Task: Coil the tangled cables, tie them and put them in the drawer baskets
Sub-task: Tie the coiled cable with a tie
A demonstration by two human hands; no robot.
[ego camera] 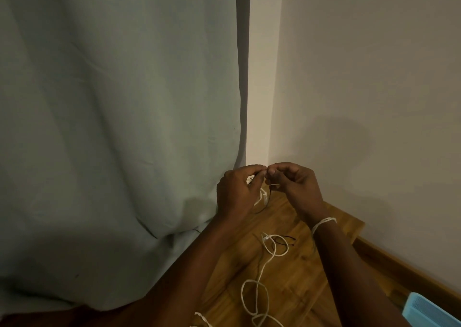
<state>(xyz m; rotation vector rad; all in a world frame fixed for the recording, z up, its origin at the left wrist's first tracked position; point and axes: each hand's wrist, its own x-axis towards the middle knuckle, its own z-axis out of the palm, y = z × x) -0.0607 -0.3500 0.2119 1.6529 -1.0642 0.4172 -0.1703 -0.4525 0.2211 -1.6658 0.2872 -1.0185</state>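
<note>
My left hand [237,189] grips a small coil of white cable [262,197], whose loops show below the thumb. My right hand [291,179] meets it fingertip to fingertip and pinches a thin tie at the coil, a short white end sticking out under the fingers. A white cord is wrapped around my right wrist [323,223]. Both hands hover above a wooden table [294,286]. On the table lies a loose white cable [259,284] in tangled loops, with thin black ties [283,240] beside its plug end.
A grey-green curtain [119,127] hangs at the left and drapes over the table's left edge. A pale wall stands behind and to the right. A light blue basket corner [429,311] shows at the bottom right, past a wooden skirting strip.
</note>
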